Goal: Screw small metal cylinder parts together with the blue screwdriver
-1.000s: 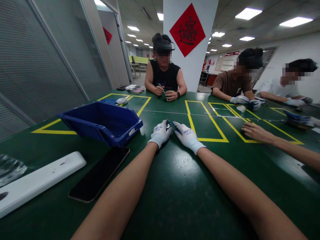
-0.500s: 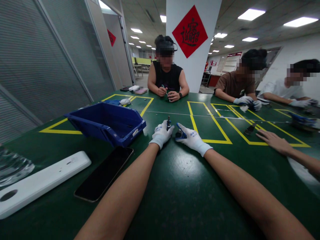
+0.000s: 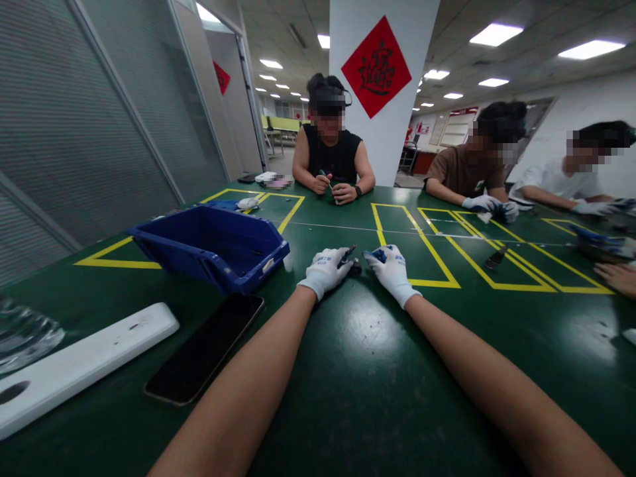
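The near part of a glossy green counter [image 3: 368, 384] was taken up on the left by a long white case [image 3: 99, 361] and a black phone [image 3: 206, 348], with a clear plastic item [image 3: 24, 334] cut off by the picture's edge. Beyond the phone, a blue bin [image 3: 213, 245] was set; a white label was seen on its front, too small to be read.

White gloves with blue print, too blurred to be read, were worn. A small dark part [image 3: 350, 252] was gripped in the left hand [image 3: 342, 260], to the right of the bin; its long axis was slanted, the free end pointed up and rightward. A dark round piece [image 3: 356, 268] was seen just beside those fingertips; whether the two were joined cannot be told. The right hand [image 3: 373, 256] was curled nearby, and whether anything was held in it cannot be told.

Farther off, the surface was marked with yellow tape [image 3: 434, 284], and a dark tool [image 3: 495, 257] was laid across it at the right. Across the counter, a slim tool was held by a person in a black top [image 3: 328, 156]. Behind, black characters were written on a red diamond [image 3: 376, 66] fixed to a white pillar [image 3: 348, 23], and the room was lit by ceiling lights [image 3: 497, 34].
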Tool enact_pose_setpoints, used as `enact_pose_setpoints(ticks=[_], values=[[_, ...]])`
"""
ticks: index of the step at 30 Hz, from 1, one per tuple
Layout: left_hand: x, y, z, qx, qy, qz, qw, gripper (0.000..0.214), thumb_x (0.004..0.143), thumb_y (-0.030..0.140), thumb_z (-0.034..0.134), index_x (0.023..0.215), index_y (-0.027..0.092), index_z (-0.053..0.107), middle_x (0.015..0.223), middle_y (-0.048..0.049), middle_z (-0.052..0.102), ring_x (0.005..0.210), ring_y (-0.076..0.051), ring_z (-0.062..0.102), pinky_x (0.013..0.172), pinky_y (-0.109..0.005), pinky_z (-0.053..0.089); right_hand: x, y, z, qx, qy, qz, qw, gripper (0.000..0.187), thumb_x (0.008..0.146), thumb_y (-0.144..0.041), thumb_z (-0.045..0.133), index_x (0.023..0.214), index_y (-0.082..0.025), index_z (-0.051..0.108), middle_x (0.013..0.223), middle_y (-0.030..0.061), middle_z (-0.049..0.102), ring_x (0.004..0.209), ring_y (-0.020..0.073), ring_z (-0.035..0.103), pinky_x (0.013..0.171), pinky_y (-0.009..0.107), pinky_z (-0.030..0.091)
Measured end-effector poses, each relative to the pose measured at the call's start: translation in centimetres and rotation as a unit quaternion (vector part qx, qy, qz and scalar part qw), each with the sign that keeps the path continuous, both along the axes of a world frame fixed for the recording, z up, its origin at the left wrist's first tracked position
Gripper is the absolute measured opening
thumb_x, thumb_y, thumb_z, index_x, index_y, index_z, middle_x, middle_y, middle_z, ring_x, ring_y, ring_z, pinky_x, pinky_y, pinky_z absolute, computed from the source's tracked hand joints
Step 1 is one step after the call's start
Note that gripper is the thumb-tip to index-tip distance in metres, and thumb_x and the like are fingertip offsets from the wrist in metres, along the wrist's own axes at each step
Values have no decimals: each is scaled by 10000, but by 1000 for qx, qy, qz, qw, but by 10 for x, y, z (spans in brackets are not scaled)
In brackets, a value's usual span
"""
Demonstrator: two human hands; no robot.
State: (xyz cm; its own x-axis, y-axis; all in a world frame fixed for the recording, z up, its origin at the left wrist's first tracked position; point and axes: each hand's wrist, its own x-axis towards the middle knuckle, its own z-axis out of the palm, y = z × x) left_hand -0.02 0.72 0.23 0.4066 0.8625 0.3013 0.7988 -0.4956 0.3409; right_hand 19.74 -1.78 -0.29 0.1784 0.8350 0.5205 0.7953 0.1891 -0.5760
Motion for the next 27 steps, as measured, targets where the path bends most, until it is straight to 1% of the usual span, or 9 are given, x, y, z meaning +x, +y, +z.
enact_pose_setpoints(ticks=[3, 6, 8, 10, 15, 20, 24, 27], values=[[1, -3, 2, 14, 18, -25, 999, 494, 894, 519, 416, 1311, 265, 490, 1176, -67, 596, 1111, -242, 506, 939, -354, 399, -2, 0, -1, 23, 23, 2, 999, 349, 848, -465, 476, 954, -175, 639, 1048, 104, 548, 937, 208, 556, 897, 355, 448], [1, -7, 7, 19, 44, -40, 998, 484, 892, 504, 426, 1319, 284, 489, 1183, -67, 586, 1095, -249, 508, 933, -363, 398, -7, -4, 1, 73, 32, 55, 995, 327, 874, -385, 453, 1102, -190, 582, 1129, 104, 550, 1035, 205, 547, 960, 367, 429], [1, -9, 9, 25, 55, -43, 997, 489, 890, 493, 431, 1326, 280, 483, 1180, -72, 583, 1089, -256, 507, 927, -368, 400, -12, -9, 3, 98, 41, 92, 990, 354, 887, -376, 449, 1182, -201, 533, 1154, 98, 566, 1071, 196, 545, 979, 371, 425], [1, -10, 11, 30, 61, -45, 997, 485, 889, 479, 434, 1326, 275, 483, 1163, -73, 586, 1082, -258, 508, 917, -367, 404, -15, -12, 5, 105, 49, 120, 986, 389, 892, -387, 457, 1235, -208, 499, 1169, 94, 578, 1070, 187, 559, 973, 363, 436], [3, -11, 14, 31, 86, -45, 995, 457, 889, 456, 434, 1312, 290, 491, 1138, -70, 585, 1063, -258, 510, 908, -368, 401, -15, -15, 8, 79, 26, 149, 985, 408, 885, -428, 484, 1236, -225, 534, 1156, 77, 611, 1033, 183, 593, 950, 351, 457], [3, -8, 12, 50, 109, -62, 991, 462, 898, 465, 408, 1315, 281, 484, 1106, -82, 592, 1041, -269, 508, 901, -388, 392, -7, -14, 8, 78, -28, 136, 987, 413, 880, -465, 498, 1202, -220, 584, 1157, 72, 628, 1054, 192, 594, 963, 338, 442], [7, -9, 13, 57, 128, -73, 988, 416, 896, 468, 405, 1223, 257, 551, 1077, -100, 598, 1030, -282, 510, 889, -406, 398, -5, -13, 5, 61, -69, 137, 986, 417, 892, -496, 470, 1175, -223, 611, 1117, 69, 644, 1023, 197, 600, 929, 325, 450], [10, -10, 13, 43, 135, -77, 987, 369, 865, 421, 474, 1169, 240, 578, 1080, -99, 606, 1048, -286, 515, 917, -413, 394, -9, -13, 6, 26, -117, 164, 979, 454, 883, -519, 475, 1215, -231, 590, 1097, 71, 636, 1001, 203, 596, 893, 326, 459]])
